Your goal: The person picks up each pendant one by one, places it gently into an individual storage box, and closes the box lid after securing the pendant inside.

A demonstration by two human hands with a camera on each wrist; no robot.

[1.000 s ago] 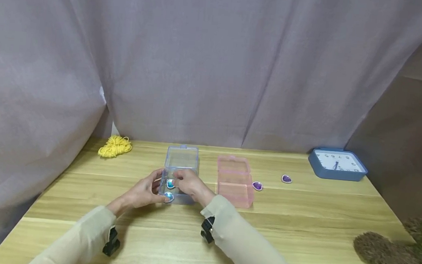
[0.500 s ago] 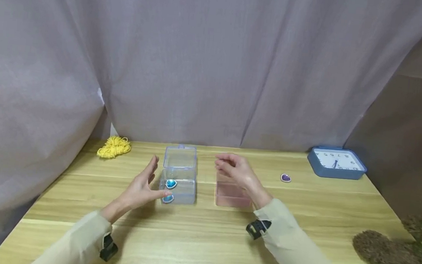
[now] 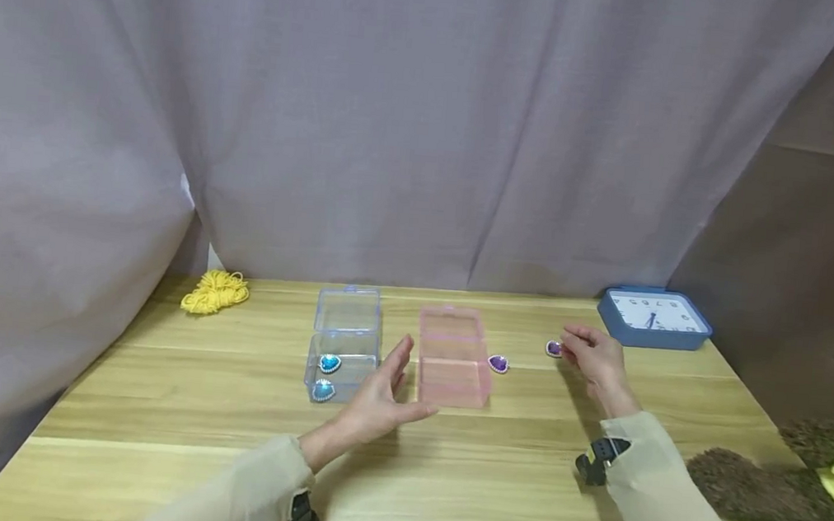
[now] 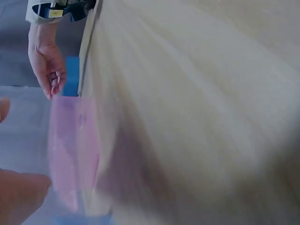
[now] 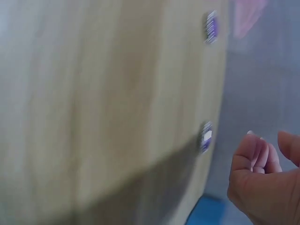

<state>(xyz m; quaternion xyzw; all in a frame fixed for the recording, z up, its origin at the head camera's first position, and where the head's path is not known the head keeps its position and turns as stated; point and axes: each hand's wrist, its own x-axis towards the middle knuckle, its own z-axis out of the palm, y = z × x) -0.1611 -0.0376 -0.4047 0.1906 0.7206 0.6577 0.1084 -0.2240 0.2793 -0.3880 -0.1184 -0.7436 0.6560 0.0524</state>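
Beside the clear blue box (image 3: 345, 344), its lid up, my left hand (image 3: 370, 405) hovers with thumb and fingers spread, holding nothing. Two blue heart-shaped gems with pale beaded rims show in that box: one gem (image 3: 329, 363) towards the middle, another gem (image 3: 323, 390) by the front wall. To the right of this hand stands the pink box (image 3: 453, 384), also with its lid up. My right hand (image 3: 597, 363) is over the table beside a purple heart gem (image 3: 554, 349), fingers loosely bent. The right wrist view shows this purple gem (image 5: 206, 137) apart from the fingertips.
A second purple gem (image 3: 498, 364) lies against the pink box's right side. At the back right stands a blue clock (image 3: 653, 318); yellow cord (image 3: 216, 292) lies back left. A brown plush toy (image 3: 754, 493) sits at the right edge. A grey curtain (image 3: 354, 123) hangs behind.
My right hand has left the blue box and moved right, past the pink box, to the farther purple gem. My left hand has let go of the blue box and shifted right.
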